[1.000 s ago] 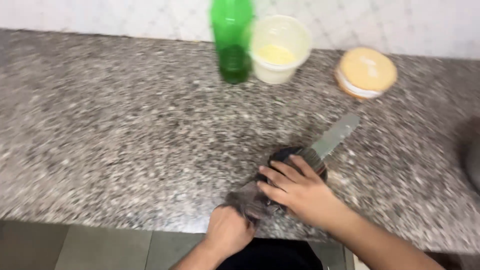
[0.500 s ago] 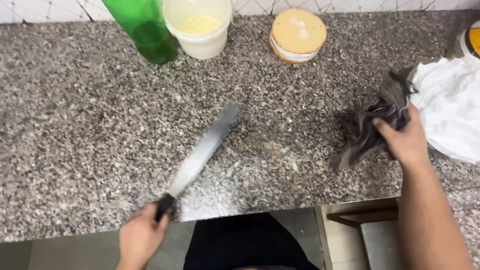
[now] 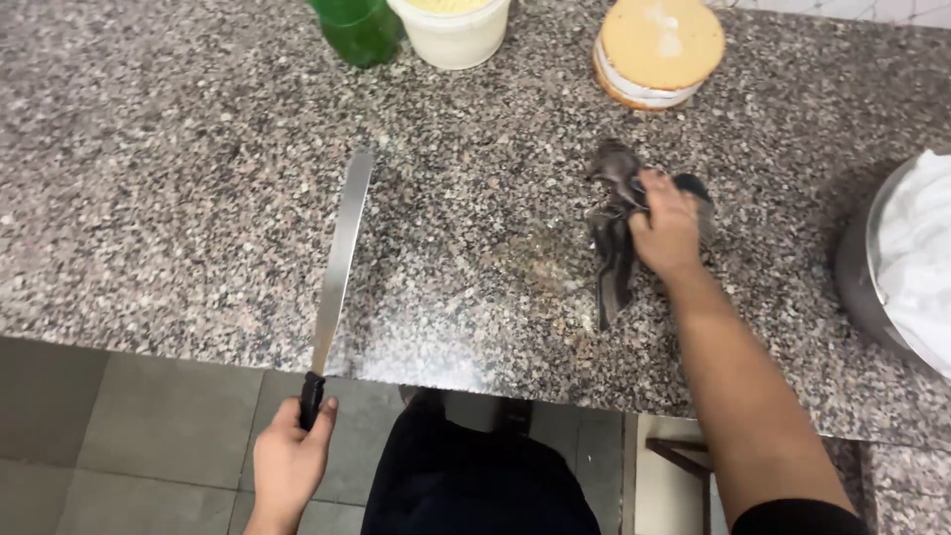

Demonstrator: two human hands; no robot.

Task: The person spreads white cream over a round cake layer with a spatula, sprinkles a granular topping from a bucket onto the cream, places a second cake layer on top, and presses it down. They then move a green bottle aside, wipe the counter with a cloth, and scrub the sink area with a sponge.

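My left hand (image 3: pixel 290 460) grips the black handle of a long flat metal spatula knife (image 3: pixel 340 260), whose blade reaches out over the speckled granite counter (image 3: pixel 178 198). My right hand (image 3: pixel 667 230) holds a dark grey cloth (image 3: pixel 612 228) bunched against the counter surface, right of centre. The cloth trails down towards the counter's front edge.
At the back stand a green bottle (image 3: pixel 359 28), a white tub of yellowish cream (image 3: pixel 454 28) and a round layered sponge cake (image 3: pixel 660 52). A metal bowl with white cloth or paper in it (image 3: pixel 906 267) sits at the right. Tiled floor lies below the counter edge.
My right hand has brought the cloth left from the bowl towards the counter's middle. The spatula blade has swung more upright, and my left hand has dropped below the counter edge.
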